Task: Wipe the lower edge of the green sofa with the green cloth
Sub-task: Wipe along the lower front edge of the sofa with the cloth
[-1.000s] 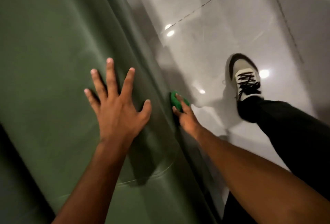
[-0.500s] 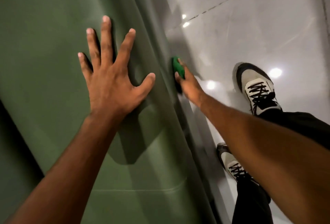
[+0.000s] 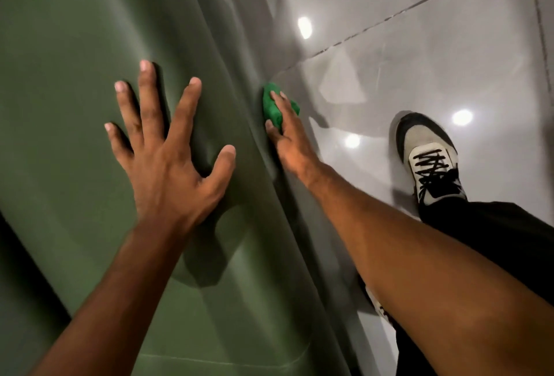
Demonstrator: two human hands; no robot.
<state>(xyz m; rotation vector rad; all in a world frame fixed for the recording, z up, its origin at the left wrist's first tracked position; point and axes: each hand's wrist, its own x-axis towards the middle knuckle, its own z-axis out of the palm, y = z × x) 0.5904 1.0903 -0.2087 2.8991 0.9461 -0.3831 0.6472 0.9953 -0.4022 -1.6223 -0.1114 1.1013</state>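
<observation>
**A:** ok so what are the fingers (image 3: 277,102) on the right hand (image 3: 289,141) doing?

**B:** They're laid flat and close together over the green cloth (image 3: 274,105), pressing it against the sofa's side face, thumb tucked along the lower edge of the wad. More a flat press than a pinch, but the cloth is clamped between fingers and upholstery.

**A:** and the cloth itself?

**B:** Bright, saturated green, way more vivid than the sofa. Bunched into a small crumpled lump with a soft nubby look, like microfibre. A corner pokes out past the fingers toward 3 o'clock. Its long axis runs roughly 11 to 5 o'clock, following the sofa edge where it meets the floor (image 3: 419,60).

**A:** other hand?

**B:** The left hand (image 3: 171,171) is splayed wide, all five fingers apart, palm flat on the green sofa (image 3: 75,75), holding nothing. It sits at 9 o'clock from the cloth, near but not touching the right hand.

**A:** sofa material?

**B:** Dull olive, smooth and matte, leather-ish with a faint sheen. It dents softly under the left palm. A thin seam line crosses near 6 o'clock.

**A:** the rest?

**B:** Glossy grey floor tiles with dark grout lines and round light reflections. At 3 o'clock there's a grey-and-white sneaker (image 3: 428,159) with black laces, under a black trouser leg (image 3: 494,243).
</observation>
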